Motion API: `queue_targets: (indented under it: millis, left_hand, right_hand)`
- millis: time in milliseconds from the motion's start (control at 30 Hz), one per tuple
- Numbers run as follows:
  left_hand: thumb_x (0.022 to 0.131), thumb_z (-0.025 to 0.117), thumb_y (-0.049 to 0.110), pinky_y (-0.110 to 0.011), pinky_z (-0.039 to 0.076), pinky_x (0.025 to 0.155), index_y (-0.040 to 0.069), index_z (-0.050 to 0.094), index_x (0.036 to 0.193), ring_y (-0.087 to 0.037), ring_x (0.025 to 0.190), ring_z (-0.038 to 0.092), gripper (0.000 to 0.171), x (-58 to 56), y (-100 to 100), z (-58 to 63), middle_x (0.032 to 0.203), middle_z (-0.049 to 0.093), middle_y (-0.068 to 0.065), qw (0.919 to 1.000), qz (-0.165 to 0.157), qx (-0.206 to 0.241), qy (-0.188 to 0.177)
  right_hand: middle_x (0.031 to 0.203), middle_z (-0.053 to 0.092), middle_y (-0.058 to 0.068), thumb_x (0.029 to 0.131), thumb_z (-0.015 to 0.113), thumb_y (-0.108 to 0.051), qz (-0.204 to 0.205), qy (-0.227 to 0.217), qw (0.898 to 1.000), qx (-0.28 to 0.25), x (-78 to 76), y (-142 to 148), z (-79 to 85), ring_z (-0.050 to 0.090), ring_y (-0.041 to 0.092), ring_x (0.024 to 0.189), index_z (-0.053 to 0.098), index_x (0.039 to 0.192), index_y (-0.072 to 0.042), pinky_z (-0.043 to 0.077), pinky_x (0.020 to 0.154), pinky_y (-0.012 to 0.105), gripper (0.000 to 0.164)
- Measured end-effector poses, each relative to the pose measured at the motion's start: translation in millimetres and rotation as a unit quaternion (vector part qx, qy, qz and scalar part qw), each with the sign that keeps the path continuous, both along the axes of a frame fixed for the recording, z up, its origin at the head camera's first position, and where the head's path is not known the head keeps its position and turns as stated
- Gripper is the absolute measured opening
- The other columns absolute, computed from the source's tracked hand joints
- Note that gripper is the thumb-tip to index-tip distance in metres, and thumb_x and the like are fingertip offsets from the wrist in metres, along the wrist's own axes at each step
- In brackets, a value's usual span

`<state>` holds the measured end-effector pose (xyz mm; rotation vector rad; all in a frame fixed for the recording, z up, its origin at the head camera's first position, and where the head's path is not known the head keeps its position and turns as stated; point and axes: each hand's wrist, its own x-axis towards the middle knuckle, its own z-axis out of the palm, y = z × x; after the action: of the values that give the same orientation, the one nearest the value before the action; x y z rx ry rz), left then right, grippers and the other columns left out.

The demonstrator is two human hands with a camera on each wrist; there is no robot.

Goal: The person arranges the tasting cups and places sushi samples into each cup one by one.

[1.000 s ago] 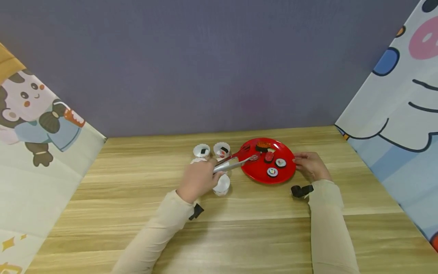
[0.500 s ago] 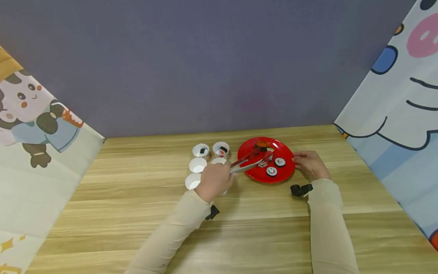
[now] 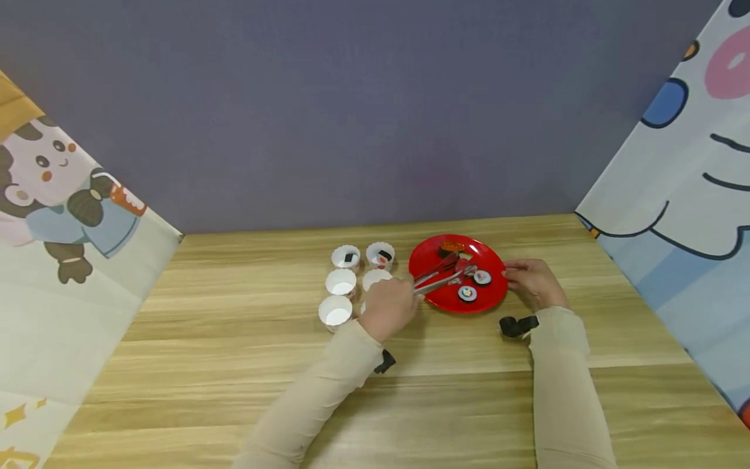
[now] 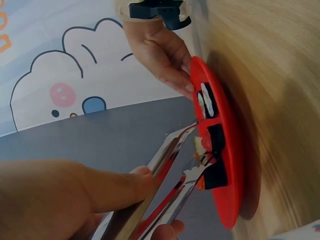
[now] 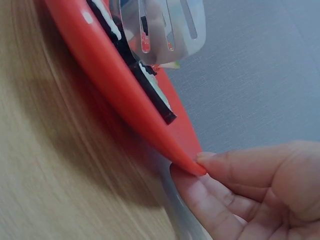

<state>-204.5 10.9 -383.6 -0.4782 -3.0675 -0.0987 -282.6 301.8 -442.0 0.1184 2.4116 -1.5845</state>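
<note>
My left hand (image 3: 387,309) grips metal tongs (image 3: 431,284) with slotted ends, which reach over the red plate (image 3: 495,293). Between or right beside those ends sits a red-topped toy sushi piece (image 3: 462,264), partly hidden by them. In the left wrist view, the tongs' two arms stand apart above the sushi. My right hand (image 3: 534,281) pinches the plate's right rim between thumb and fingers, seen closely in the right wrist view. Also on the plate lie two round sushi rolls (image 3: 482,277) and an orange-topped piece (image 3: 452,247).
Several white paper cups (image 3: 336,311) stand in two columns left of the plate. The back two hold sushi pieces (image 3: 349,258); my left hand partly covers the front right cup. A grey panel (image 3: 375,117) rises behind the wooden table, with cartoon-printed panels at both sides.
My left hand has moved rightward with the tongs, whose ends have gone from the plate's left part to the red-topped piece near its middle. The right hand stays at the rim.
</note>
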Motion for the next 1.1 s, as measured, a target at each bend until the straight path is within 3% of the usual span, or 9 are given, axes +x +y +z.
queue_targets:
  millis: [433,800,1100]
  left_hand:
    - [0.091,0.06,0.038,-0.037,0.048,0.051,0.008,0.059,0.091,-0.025,0.067,0.065,0.029,-2.4,13,-5.0,0.076,0.065,-0.006,0.9997,0.021,0.001,-0.008]
    - [0.091,0.058,0.037,-0.036,0.046,0.049,0.01,0.056,0.114,-0.022,0.07,0.065,0.035,-6.3,22,-10.7,0.082,0.067,-0.005,0.9986,0.04,-0.024,-0.023]
    - [0.091,0.056,0.038,-0.037,0.045,0.046,0.009,0.062,0.102,-0.02,0.065,0.062,0.031,-10.1,16,-9.1,0.073,0.061,-0.003,0.9989,0.034,-0.016,-0.029]
  right_hand:
    - [0.124,0.049,0.029,0.094,0.049,-0.004,0.001,0.003,1.0,-0.012,-0.2,0,-0.8,0.059,-0.001,0.075,0.039,0.13,0.018,0.052,0.074,0.022,0.044]
    - [0.129,0.045,0.032,0.095,0.048,-0.005,0.003,-0.001,1.0,-0.011,1.5,0,-1.6,0.059,-0.001,0.077,0.037,0.132,0.017,0.052,0.076,0.022,0.045]
    - [0.128,0.046,0.032,0.095,0.049,-0.006,0.006,0.006,1.0,-0.005,1.1,-1,-0.6,0.059,0.0,0.077,0.038,0.131,0.018,0.052,0.075,0.022,0.045]
